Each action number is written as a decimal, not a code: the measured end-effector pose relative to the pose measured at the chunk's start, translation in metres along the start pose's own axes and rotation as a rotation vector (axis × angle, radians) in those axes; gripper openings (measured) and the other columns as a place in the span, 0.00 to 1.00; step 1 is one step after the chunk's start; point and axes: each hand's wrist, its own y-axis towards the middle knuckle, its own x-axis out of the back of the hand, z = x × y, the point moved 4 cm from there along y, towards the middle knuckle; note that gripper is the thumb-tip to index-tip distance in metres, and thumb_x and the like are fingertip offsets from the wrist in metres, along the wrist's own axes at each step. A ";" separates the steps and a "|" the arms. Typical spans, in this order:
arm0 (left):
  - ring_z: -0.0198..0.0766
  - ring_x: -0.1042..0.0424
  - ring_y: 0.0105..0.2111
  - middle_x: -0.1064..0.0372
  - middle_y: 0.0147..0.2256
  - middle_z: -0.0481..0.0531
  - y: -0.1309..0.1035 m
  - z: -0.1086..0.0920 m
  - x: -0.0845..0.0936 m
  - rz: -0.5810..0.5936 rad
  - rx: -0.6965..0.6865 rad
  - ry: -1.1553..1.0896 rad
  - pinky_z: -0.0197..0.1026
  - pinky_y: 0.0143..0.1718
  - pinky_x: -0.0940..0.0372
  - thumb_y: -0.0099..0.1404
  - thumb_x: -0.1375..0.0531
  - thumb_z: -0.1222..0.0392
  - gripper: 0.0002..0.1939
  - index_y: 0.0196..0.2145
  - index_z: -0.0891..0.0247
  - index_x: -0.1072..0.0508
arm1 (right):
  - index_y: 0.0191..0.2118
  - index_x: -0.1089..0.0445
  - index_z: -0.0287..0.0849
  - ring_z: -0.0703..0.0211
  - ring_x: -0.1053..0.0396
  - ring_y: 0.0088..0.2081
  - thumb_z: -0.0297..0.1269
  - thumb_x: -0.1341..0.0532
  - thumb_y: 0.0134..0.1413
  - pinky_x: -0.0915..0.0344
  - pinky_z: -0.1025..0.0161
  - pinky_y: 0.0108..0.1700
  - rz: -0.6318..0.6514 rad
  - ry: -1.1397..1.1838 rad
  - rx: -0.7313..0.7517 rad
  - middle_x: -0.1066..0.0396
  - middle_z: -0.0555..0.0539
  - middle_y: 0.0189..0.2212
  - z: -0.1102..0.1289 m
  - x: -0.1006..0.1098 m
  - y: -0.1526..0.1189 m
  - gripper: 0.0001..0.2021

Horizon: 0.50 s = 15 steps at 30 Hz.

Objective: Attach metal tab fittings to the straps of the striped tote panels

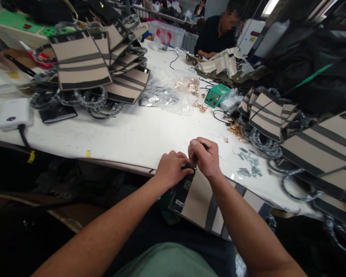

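Note:
A beige bag panel (200, 200) with dark grey stripes and black ends lies across my lap, against the table's front edge. At its black upper corner, my left hand (171, 167) is closed, thumb and fingers pinching the edge. My right hand (206, 156) is wrapped around a thin black-handled tool (205, 146), just above that corner. Only the end of the handle shows; the tip is hidden by my fingers. On the black end of the panel sit small metal fittings (187, 184).
Striped bag panels with plastic-wrapped handles pile up at left (80, 61) and right (325, 146). Gold-coloured fittings (235, 129), small silver pieces (249, 163) and a green box with a red light (217, 95) lie on the white table (127, 134). Across it sits another person (216, 34).

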 end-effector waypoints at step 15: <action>0.52 0.28 0.48 0.25 0.48 0.55 0.001 0.002 -0.005 0.030 0.086 0.053 0.51 0.46 0.34 0.65 0.38 0.45 0.21 0.52 0.55 0.25 | 0.19 0.41 0.43 0.65 0.47 0.23 0.43 0.42 0.58 0.49 0.64 0.27 0.278 -0.394 0.020 0.46 0.55 0.18 0.003 -0.019 0.004 0.18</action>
